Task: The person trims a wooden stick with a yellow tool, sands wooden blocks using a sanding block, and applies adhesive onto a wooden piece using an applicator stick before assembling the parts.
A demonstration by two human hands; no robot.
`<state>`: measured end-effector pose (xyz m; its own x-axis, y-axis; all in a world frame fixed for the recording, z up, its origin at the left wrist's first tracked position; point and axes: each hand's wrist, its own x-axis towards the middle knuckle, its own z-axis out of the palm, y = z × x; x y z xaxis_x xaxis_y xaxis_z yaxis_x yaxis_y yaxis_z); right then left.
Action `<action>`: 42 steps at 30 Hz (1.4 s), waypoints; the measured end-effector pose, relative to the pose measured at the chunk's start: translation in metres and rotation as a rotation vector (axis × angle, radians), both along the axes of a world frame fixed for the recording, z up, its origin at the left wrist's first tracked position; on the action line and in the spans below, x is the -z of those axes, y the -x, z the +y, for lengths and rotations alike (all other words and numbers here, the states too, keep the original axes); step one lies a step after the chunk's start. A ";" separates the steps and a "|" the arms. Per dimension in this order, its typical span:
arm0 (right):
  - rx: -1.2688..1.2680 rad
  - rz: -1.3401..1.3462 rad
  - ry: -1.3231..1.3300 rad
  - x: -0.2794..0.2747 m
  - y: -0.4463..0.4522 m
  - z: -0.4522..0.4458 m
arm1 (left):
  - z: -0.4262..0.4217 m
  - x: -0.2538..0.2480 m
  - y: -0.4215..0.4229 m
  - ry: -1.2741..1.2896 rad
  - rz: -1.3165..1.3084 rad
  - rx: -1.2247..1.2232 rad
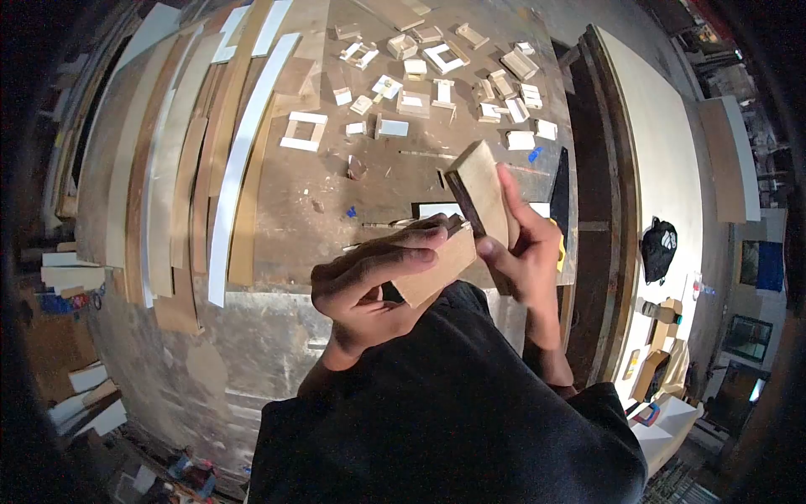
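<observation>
My left hand (378, 273) is closed round a small flat wooden piece (437, 265), its fingers over the top edge. To the right, my right hand (533, 252) grips a thicker wooden block (483, 189) between thumb and fingers. The block stands tilted, with a dark long side facing left. Both pieces are held close together above the near part of the wooden table (336, 202); whether they touch is hard to tell. Part of a white strip (441, 208) shows on the table behind them.
Many small wooden pieces and frames (445, 57) are scattered over the table's far part. Long wood and white strips (243, 168) lie at the left. On the right, a long pale board (655, 151) bears a black pouch (660, 250).
</observation>
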<state>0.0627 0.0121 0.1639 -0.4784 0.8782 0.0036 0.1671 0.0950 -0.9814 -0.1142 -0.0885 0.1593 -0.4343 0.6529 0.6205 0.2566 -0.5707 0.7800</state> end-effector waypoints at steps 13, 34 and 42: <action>-0.060 0.252 0.120 0.006 -0.009 -0.002 | -0.001 -0.006 0.011 0.166 0.160 -0.002; -0.069 0.209 0.047 0.037 -0.008 0.009 | 0.005 0.005 0.010 0.149 -0.285 0.099; -0.005 0.050 0.043 0.045 -0.010 0.032 | 0.012 0.012 0.009 0.175 -0.506 0.185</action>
<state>0.0728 0.0443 0.1184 -0.4828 0.8757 -0.0102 0.1172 0.0530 -0.9917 -0.1234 -0.0769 0.1473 -0.5176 0.8211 0.2406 -0.2659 -0.4217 0.8669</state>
